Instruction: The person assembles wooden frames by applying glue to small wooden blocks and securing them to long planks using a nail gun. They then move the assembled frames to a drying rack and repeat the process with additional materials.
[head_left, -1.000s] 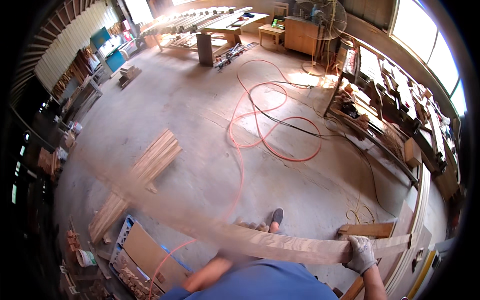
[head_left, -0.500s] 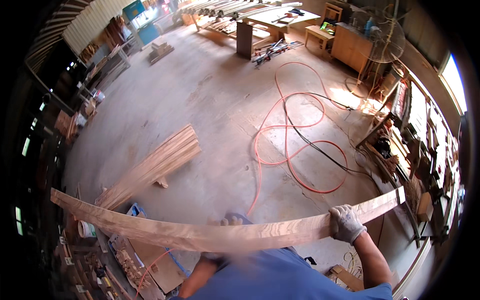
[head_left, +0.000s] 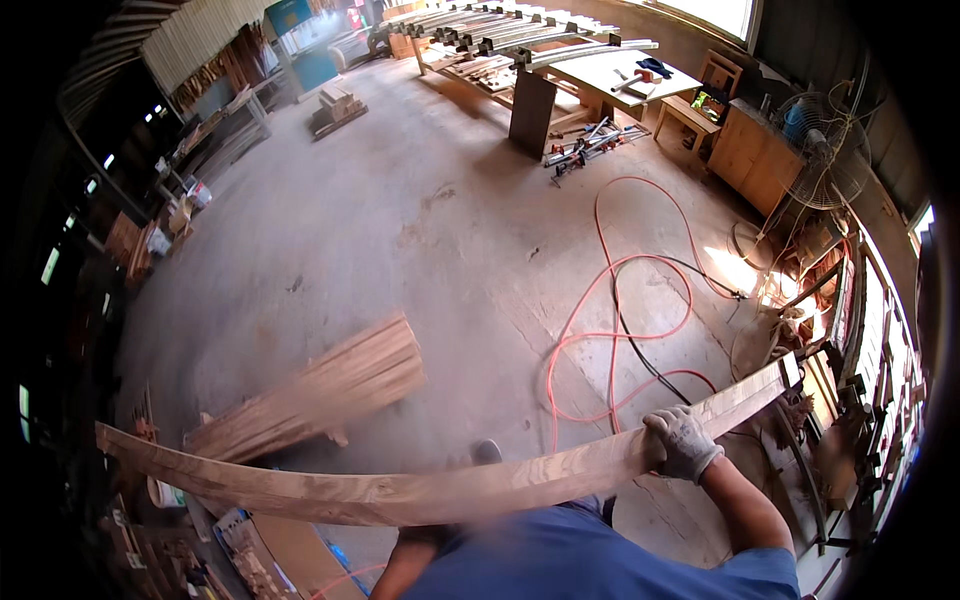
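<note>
A long wooden board [head_left: 300, 492] spans the view in front of my body, its edges bowed by the lens. Its right part tilts up toward a squared end. My right hand [head_left: 684, 446], in a pale work glove, is closed around the board right of its middle, fingers over the upper edge. My left hand [head_left: 424, 534] reaches under the board left of the middle. Only its dark cuff area shows; its fingers are hidden behind the wood. Beyond the board, a stack of wooden planks [head_left: 325, 385] lies on the floor. A dark shoe tip [head_left: 487, 452] peeks out past the board.
A looped orange hose [head_left: 565, 350] and a black cable [head_left: 630, 340] lie on the concrete floor [head_left: 400, 230] to the right. Clamps [head_left: 597, 148] rest beside a worktable [head_left: 640, 75] at the back. A wire fan [head_left: 825, 160] stands far right. Small wood blocks [head_left: 340, 105] sit farther off.
The view has swung, so floor items appear farther right and lower. The board's right end has risen slightly in view. My right hand keeps its grip.
</note>
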